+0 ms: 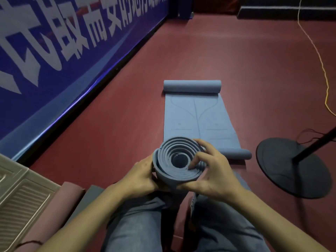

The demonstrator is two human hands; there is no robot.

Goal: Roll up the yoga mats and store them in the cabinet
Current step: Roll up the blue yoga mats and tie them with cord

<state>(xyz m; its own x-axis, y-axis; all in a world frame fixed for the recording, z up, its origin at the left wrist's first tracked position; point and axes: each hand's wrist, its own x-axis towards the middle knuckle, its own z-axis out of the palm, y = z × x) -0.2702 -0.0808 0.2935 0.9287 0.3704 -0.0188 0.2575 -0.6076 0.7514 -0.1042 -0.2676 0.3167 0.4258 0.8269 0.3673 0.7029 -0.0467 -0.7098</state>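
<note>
Both hands hold the rolled blue mat [177, 161] end-up over the knees: left hand [141, 176] wraps its side, right hand [211, 171] fingers the coils. Soft, springy foam, probably light; grip around the outside. Another mat [195, 122] lies at 12 o'clock, curled at both ends.

Banner [54, 51] text cut off – cabinet [16, 197] partly.

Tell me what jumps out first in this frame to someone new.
A rolled blue mat stands on end at centre, held between the left hand and right hand, its spiral end facing up. Behind it a second blue mat lies half unrolled on the red floor; a blue banner fills the left.
</note>
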